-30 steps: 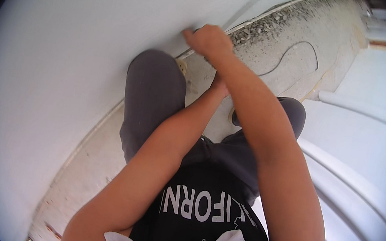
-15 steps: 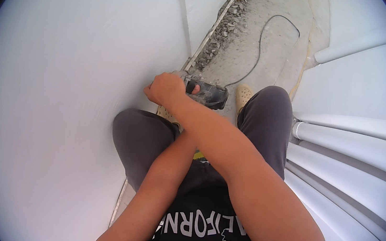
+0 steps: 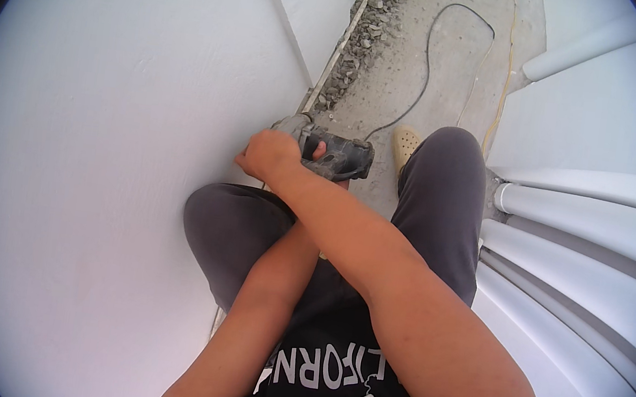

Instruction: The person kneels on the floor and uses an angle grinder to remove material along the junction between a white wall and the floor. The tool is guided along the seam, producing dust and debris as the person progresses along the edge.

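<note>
A dusty black-and-grey corded power tool (image 3: 339,156) is held low beside the white wall (image 3: 90,115), at the strip along its base. My right hand (image 3: 268,153) crosses to the left over my left arm and is wrapped round the tool's front end, close to the wall. My left hand (image 3: 320,149) grips the tool's body from below; only a finger or thumb shows, the rest hidden behind the tool and my right arm.
A dark cord (image 3: 428,61) loops over the dusty concrete floor (image 3: 454,88). Broken rubble (image 3: 360,53) lines the wall's base. Several white pipes (image 3: 578,214) run along the right. My bent knees and a beige perforated clog (image 3: 405,150) frame the tool.
My hands have shifted down and left from their first position, and the tool has come into clear view. My view has turned, and my right knee sits higher in it.
</note>
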Available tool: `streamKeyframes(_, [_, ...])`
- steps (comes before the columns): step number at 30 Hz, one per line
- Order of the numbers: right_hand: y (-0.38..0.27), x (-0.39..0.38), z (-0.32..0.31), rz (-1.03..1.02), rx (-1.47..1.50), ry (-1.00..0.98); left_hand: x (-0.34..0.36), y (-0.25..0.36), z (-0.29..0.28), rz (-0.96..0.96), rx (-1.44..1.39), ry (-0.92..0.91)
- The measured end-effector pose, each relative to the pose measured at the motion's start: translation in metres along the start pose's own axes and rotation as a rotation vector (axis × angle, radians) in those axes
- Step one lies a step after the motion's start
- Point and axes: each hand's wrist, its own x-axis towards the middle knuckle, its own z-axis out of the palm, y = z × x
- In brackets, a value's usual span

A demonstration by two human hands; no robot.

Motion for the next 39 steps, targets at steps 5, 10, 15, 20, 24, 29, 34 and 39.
streamKeyframes(5, [-0.001, 0.004, 0.001, 0.039, -0.028, -0.038, 0.002, -0.002, -0.004, 0.003, 0.012, -0.002])
streamKeyframes(10, [-0.001, 0.004, 0.005, 0.016, -0.006, 0.046, 0.001, -0.003, -0.007, 0.011, 0.02, -0.008])
streamKeyframes(15, [0.0, 0.009, 0.01, 0.042, -0.023, 0.041, 0.003, -0.005, -0.007, 0.013, 0.018, -0.012])
streamKeyframes(20, [-0.001, 0.013, 0.021, 0.021, -0.035, 0.054, 0.004, -0.006, -0.008, 0.023, 0.031, -0.009])
streamKeyframes(24, [0.001, 0.016, 0.025, 0.002, -0.03, 0.029, 0.009, -0.01, -0.008, 0.029, 0.037, -0.011])
streamKeyframes(29, [0.01, 0.015, 0.027, 0.085, -0.016, 0.005, 0.033, -0.032, -0.002, 0.091, 0.052, -0.046])
streamKeyframes(34, [0.034, 0.025, 0.016, 0.25, -0.056, 0.116, 0.056, -0.031, 0.024, -0.03, -0.097, -0.273])
streamKeyframes(39, [0.069, 0.04, -0.064, 0.325, 0.158, 0.322, 0.046, 0.044, 0.081, -0.528, -0.169, -0.408])
